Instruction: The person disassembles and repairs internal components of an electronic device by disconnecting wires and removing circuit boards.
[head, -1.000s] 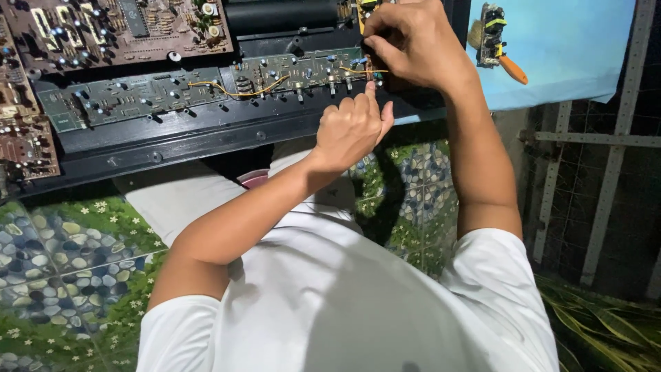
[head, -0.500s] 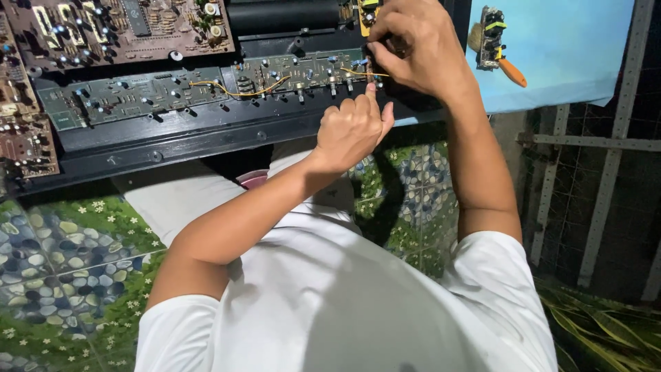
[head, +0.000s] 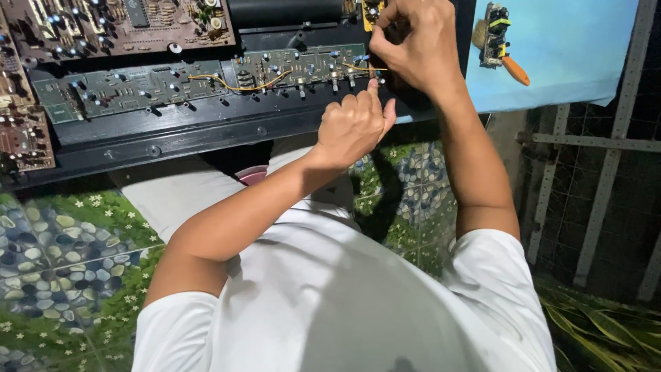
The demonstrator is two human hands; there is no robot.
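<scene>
My left hand (head: 354, 127) is curled, thumb touching the green circuit board (head: 303, 67); my right hand (head: 413, 43) pinches a yellow wire (head: 358, 68)

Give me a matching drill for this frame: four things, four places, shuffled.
Things:
1. left hand
2. right hand
3. yellow wire
4. small board with orange handle

Places:
A. on the light blue sheet
B. curved over the long green circuit board
C. at the top, fingers pinched at the board's right end
D. fisted below the green board, one fingertip up

Pairs: 1-D, 2-C, 3-B, 4-A
</scene>
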